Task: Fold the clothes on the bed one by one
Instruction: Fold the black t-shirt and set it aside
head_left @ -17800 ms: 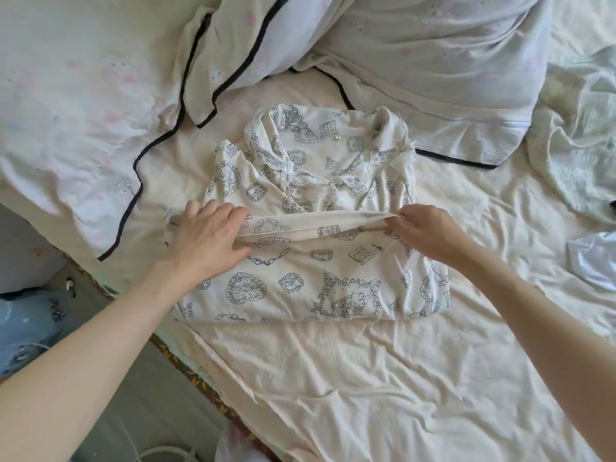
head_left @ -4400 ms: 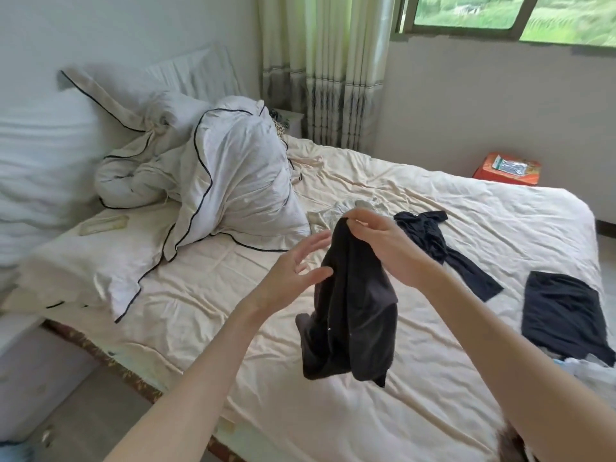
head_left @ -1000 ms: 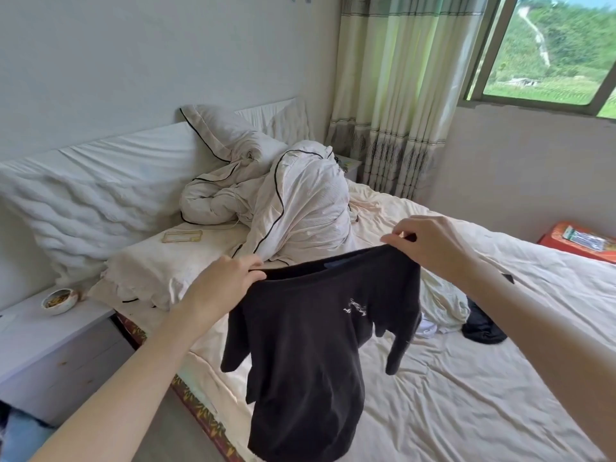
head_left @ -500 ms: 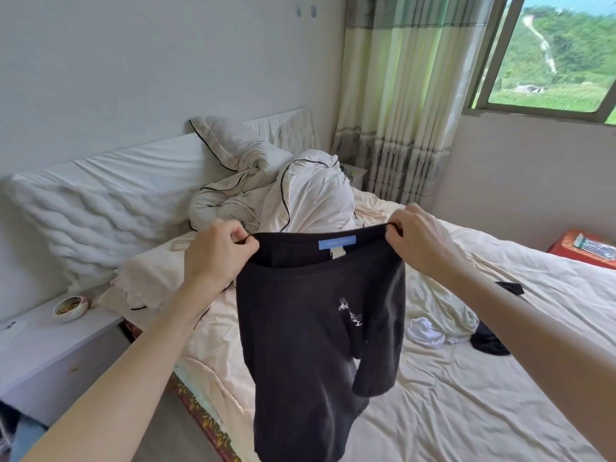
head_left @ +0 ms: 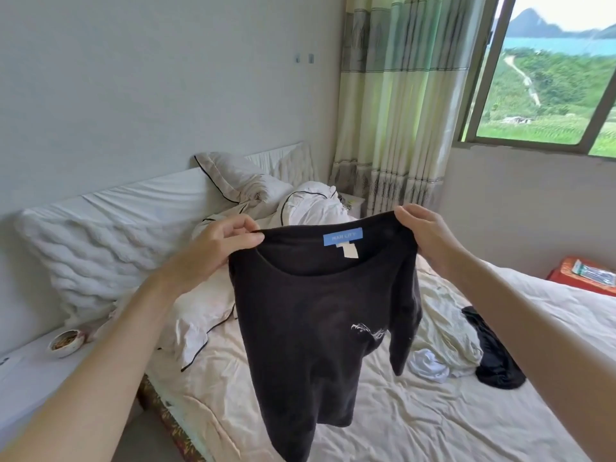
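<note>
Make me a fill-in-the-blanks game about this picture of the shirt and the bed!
1. Both hands hold up a shirt whose colour is ____.
2. The label inside its collar is ____.
3. The left hand and right hand pinch the shirt at its ____.
4. The small bowl sits on the ____ side of the picture.

Missing words: black; blue; shoulders; left

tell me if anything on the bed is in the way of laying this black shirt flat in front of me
Nothing visible does. Both the left hand and right hand hold the black shirt over bare sheet.
</note>
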Demonstrator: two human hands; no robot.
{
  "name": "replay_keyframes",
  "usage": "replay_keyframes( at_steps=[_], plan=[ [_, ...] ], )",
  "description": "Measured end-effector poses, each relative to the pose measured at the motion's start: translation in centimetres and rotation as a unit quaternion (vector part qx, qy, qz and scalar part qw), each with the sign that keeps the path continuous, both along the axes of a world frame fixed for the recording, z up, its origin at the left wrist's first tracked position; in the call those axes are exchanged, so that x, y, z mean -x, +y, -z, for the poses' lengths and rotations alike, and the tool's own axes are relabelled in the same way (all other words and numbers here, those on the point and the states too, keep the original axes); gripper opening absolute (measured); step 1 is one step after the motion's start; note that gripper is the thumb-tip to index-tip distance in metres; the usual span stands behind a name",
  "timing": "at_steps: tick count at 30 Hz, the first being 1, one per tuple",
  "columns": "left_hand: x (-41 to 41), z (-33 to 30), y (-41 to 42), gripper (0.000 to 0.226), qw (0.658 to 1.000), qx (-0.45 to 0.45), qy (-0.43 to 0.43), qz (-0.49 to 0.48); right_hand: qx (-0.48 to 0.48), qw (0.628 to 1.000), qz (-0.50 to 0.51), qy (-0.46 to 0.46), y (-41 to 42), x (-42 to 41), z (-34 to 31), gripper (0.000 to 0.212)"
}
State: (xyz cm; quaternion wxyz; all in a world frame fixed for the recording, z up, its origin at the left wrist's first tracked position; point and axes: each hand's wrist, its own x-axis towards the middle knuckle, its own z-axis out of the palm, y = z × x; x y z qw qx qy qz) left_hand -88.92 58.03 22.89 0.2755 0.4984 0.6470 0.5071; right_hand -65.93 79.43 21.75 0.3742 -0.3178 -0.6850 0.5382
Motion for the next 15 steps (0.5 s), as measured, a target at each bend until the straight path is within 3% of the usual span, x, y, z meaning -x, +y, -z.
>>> replay_keyframes(
  at_steps=[2, 5, 8, 10, 13, 15],
  plan=[
    [0.5, -1.0, -0.5, 0.035, 0.997, 0.024, -0.03, 0.074, 0.082, 0.996, -0.029, 0.03, 0.2, -0.4, -0.2, 0.02],
    [0.9, -1.7, -0.6, 0.045, 0.994, 0.039, -0.016, 0.102, 0.092, 0.994, -0.057, 0.032, 0.6, -0.6, -0.2, 0.022],
    [0.7, -2.0, -0.2, 0.01, 0.999, 0.023, -0.003, 0.034, 0.1, 0.99, -0.103, 0.014, 0.6, -0.9, -0.3, 0.023],
    [0.9, -2.0, 0.0, 0.019, 1.0, 0.015, 0.001, -0.003, 0.134, 0.974, -0.181, 0.024, 0.5, -1.5, -0.2, 0.015],
    [1.2, -2.2, -0.1, 0.024, 0.998, 0.004, 0.022, -0.062, 0.174, 0.94, -0.293, 0.021, 0.2, -2.6, 0.3, 0.052],
    [1.0, -2.5, -0.2, 0.02, 0.995, -0.008, 0.029, -0.093, 0.151, 0.93, -0.336, 0.002, -0.7, -3.2, 0.8, 0.053]
  ],
)
